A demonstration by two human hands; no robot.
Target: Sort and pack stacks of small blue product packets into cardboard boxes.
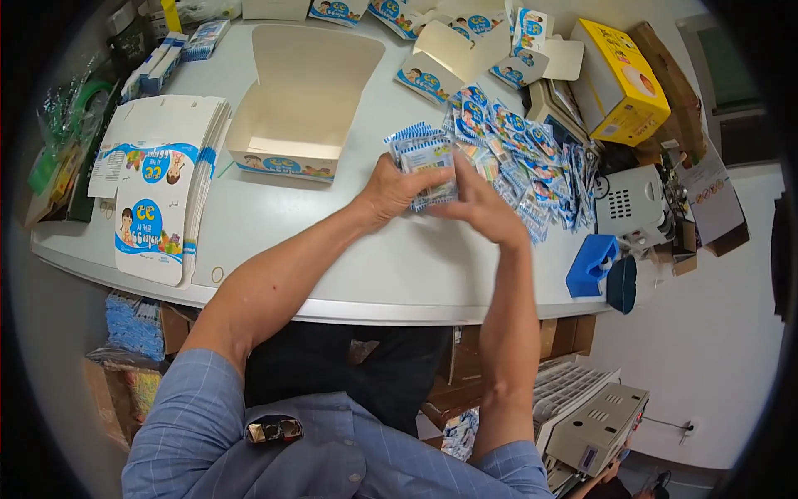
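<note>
A stack of small blue-and-white sachets [430, 160] stands upright between my hands, above the middle of the table. My left hand [389, 193] grips it from the left, its thumb laid across the front. On the right side my right hand [482, 201] closes on the same stack, slightly blurred, with some fingers hidden behind it. Just beyond and to the right spreads a loose heap of the same sachets [532, 158]. Left of the hands sits an open white carton [291, 104] with its lid raised; the part of its inside that shows holds nothing.
A pile of flat printed cartons [154, 200] lies at the left. More opened cartons [440, 62] stand at the back, beside a yellow box [619, 79]. A blue holder [592, 264] is at the right edge, near a white perforated device [628, 200]. A rubber band [217, 274] lies near the front.
</note>
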